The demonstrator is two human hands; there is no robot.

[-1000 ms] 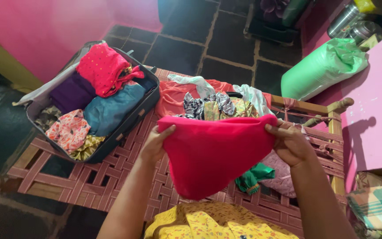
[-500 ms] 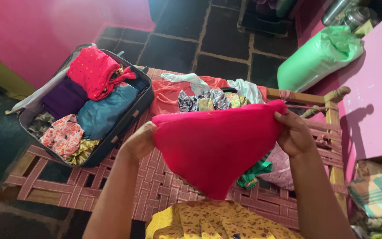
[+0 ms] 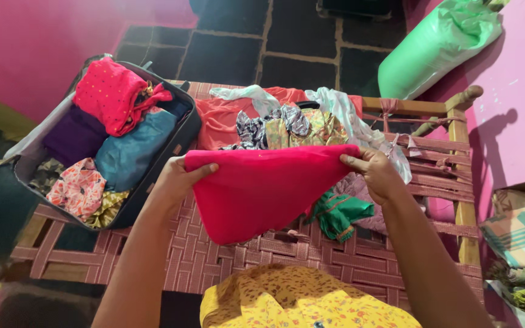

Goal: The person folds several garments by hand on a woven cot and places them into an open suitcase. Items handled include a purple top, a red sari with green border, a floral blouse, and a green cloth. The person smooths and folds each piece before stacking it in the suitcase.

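Pink walls close around a woven cot where I hold a pink cloth stretched above its middle, my left hand and right hand each with fingers pinched shut on a top corner. An open suitcase of folded clothes sits at the cot's left edge, a clothes pile along the far edge

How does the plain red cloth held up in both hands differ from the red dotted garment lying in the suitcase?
The red cloth is plain; the dotted garment carries small light dots. The red cloth hangs stretched between the left hand and right hand above the woven cot; the dotted garment lies bundled on other clothes in the suitcase. Both are reddish fabric.
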